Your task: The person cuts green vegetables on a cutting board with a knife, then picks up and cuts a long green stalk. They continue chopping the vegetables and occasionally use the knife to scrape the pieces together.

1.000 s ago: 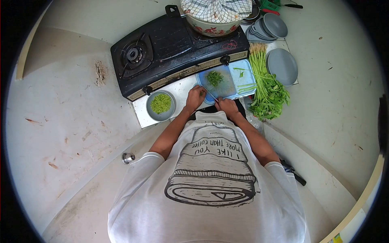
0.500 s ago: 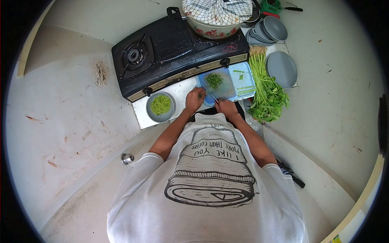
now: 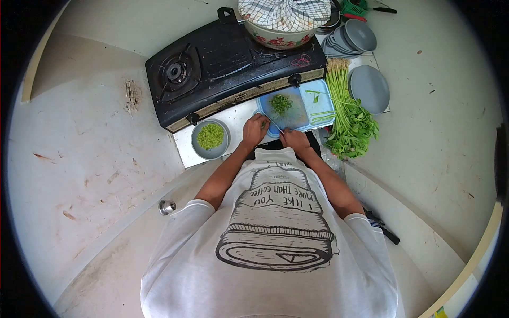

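Observation:
My right hand [image 3: 295, 140] is closed around the handle of a knife [image 3: 276, 125], whose thin blade points up and left across the blue cutting board [image 3: 298, 117]. Beside the blade tip, at the board's left edge, my left hand [image 3: 256, 129] is closed, with a bit of green leaf showing at its fingers. A small heap of chopped green leaves [image 3: 281, 104] lies on the board just beyond both hands. To the left, a grey bowl [image 3: 225, 150] holds chopped light green pieces [image 3: 210, 136].
A black gas stove [image 3: 222, 66] stands behind the board, bearing a cloth-covered floral pot [image 3: 281, 40]. Right of the board lie long leafy greens [image 3: 347, 114], a grey plate [image 3: 369, 89] and stacked grey bowls [image 3: 360, 36]. Cut stems rest on a light blue tray [image 3: 322, 108].
The knife and my right hand have shifted very slightly. My left hand stays at the board's left edge, and the leaf heap looks the same.

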### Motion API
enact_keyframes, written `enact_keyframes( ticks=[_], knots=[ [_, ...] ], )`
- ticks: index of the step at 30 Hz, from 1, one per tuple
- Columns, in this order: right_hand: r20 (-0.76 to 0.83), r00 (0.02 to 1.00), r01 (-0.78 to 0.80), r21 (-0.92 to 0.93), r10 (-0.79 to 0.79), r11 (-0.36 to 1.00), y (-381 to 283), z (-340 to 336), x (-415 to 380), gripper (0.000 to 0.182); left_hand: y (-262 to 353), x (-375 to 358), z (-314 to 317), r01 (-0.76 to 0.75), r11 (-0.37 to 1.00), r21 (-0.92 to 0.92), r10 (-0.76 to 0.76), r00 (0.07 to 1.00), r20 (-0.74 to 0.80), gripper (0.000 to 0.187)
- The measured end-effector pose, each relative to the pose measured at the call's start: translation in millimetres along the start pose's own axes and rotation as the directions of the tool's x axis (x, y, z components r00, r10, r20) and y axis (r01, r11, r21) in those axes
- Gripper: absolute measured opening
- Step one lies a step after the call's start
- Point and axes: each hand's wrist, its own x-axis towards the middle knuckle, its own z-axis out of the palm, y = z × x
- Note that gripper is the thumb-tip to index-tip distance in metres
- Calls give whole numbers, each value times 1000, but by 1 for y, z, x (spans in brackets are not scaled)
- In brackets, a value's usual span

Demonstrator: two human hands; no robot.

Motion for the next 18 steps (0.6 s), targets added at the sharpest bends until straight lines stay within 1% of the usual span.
enact_keyframes(
  ticks=[4, 7, 16, 18],
  knots=[
    [4, 1000, -25, -7, 25, 1000, -3, -1, 3, 39, -5, -2, -1, -151, 980, 132, 149, 989, 25, 13],
    [-38, 999, -8, -26, 7, 1000, 1, 0, -2, 39, -7, -4, -1, -175, 973, 153, 173, 985, 27, 13],
    [-9, 1000, 29, -19, -29, 999, 4, 2, -6, 40, -2, -4, 2, -34, 997, 67, 34, 999, 0, 14],
    [-35, 997, 60, -39, -62, 997, 5, 5, -7, 39, -1, -5, 2, -38, 997, 74, 38, 999, 7, 14]
  ],
)
